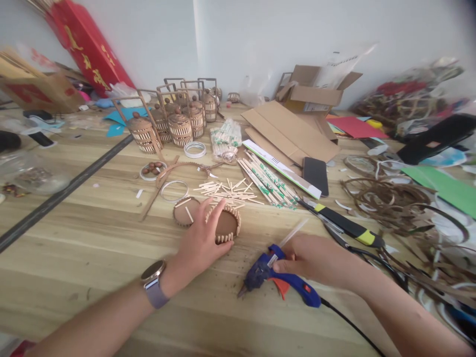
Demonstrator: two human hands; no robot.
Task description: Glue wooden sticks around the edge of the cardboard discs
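My left hand (pixel 203 243), with a watch on its wrist, rests on a round brown cardboard disc (pixel 227 225) that has short wooden sticks glued upright round its rim; the fingers curl over its near edge. A second brown disc (pixel 185 211) lies just left of it with two loose sticks on top. My right hand (pixel 310 259) is closed on the top of a blue glue gun (pixel 277 280) lying on the table, nozzle pointing left, a white glue stick poking out behind. A pile of short cut sticks (pixel 226 191) lies beyond the discs.
Finished small stick baskets (pixel 174 126) stand at the back. Wrapped chopsticks (pixel 269 183), a black phone (pixel 316 174), a yellow-black utility knife (pixel 345 225), cardboard sheets and an open box (pixel 308 99) lie to the right. Brown paper strips (pixel 390 198) clutter the far right.
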